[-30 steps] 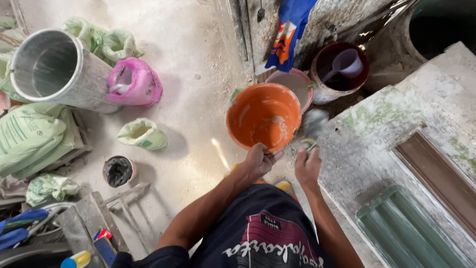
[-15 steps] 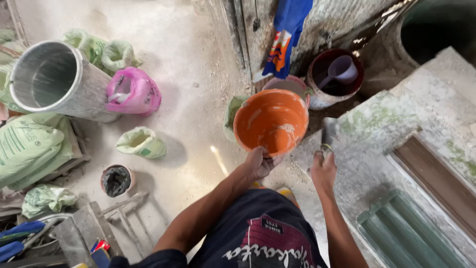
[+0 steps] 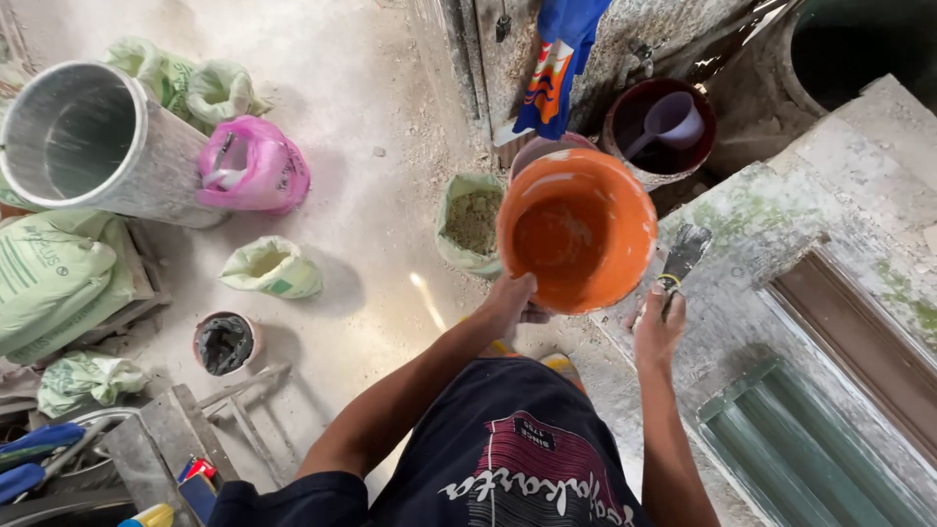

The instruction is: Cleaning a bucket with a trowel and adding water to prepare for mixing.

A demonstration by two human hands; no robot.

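The left hand [image 3: 509, 301] grips the near rim of an orange bucket [image 3: 576, 229], its fingers closed over the edge, and holds the bucket up above the floor [image 3: 361, 146] with its mouth toward the camera; the inside shows pale smears and looks nearly empty. The right hand [image 3: 659, 327] is just to the right of the bucket, fingers wrapped around the handle of a flat-bladed trowel [image 3: 681, 259] whose dirty blade points up and away, beside the bucket's right rim and over the edge of a mossy concrete slab [image 3: 781, 244]. Just behind the bucket on the left sits an open green sack [image 3: 467, 222] of greyish powder. Farther back stands a dark maroon bucket [image 3: 625, 122] with a pale purple scoop [image 3: 672, 119] inside it, and a blue and orange cloth [image 3: 554, 59] hangs down the wall above. On the floor to the left lie a large metal drum [image 3: 88, 146] on its side, a pink plastic bag [image 3: 256, 166] touching it, a small pale green bag [image 3: 271, 268], and a small round tin [image 3: 225, 343] of dark material. Green corrugated sheeting [image 3: 810, 439] lies at lower right.
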